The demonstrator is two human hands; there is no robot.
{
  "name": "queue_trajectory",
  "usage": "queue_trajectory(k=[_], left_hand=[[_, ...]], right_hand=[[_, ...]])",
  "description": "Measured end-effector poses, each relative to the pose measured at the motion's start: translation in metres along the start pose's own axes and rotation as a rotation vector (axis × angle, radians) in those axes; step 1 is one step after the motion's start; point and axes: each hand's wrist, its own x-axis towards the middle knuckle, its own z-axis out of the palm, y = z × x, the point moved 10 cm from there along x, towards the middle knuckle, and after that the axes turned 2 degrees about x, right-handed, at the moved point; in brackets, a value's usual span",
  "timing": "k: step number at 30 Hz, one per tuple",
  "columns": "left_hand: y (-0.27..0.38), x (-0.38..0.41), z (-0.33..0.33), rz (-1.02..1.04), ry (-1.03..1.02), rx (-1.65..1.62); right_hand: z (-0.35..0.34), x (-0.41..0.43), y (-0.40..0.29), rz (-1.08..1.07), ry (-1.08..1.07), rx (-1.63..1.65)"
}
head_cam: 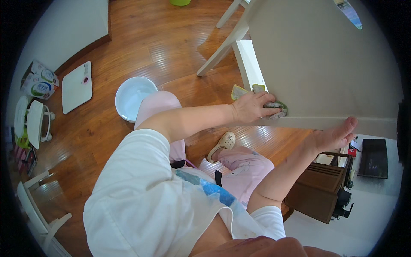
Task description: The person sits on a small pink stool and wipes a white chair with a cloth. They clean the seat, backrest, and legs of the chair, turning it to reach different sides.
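Observation:
My left hand [255,106] is closed on a grey cloth with a green-yellow edge [277,110], pressed at the near edge of a large pale panel, apparently a tabletop [321,64]. Other parts of the cloth stick out past my fingers, over a white bar [250,61]. To the right, my right hand [337,136] is at the panel's near edge with its thumb held apart; some fingers are hidden and nothing shows in it. A white basin [135,96], seemingly with water, stands on the floor beside my knee.
White furniture legs [215,56] stand beyond the panel's left side. On the wood floor [128,48] lie a white bathroom scale [77,86] and a printed carton [40,80]. A white chair [35,205] is at lower left, a brown cabinet [311,189] at lower right.

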Motion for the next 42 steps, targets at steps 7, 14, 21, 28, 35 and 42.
queue_trajectory(k=[7,14,21,28,35,42], left_hand=[[-0.012,-0.005,0.015,-0.251,-0.088,-0.502],[-0.026,-0.022,0.012,-0.431,0.004,-0.468],[-0.029,0.011,-0.033,-0.236,0.268,-0.321],[-0.029,0.003,-0.014,-0.272,0.230,-0.372],[-0.078,0.006,-0.036,-0.478,0.505,-0.274],[-0.087,-0.003,-0.020,-0.532,0.422,-0.252]], right_hand=[[0.003,0.002,-0.002,-0.026,-0.028,0.030],[0.000,0.004,-0.002,-0.025,-0.044,0.004],[0.003,0.000,0.000,-0.033,-0.029,-0.028],[-0.003,0.005,0.003,-0.030,-0.037,-0.033],[-0.011,0.007,0.007,-0.031,-0.009,-0.021],[0.000,0.004,0.000,-0.050,-0.062,-0.097]])
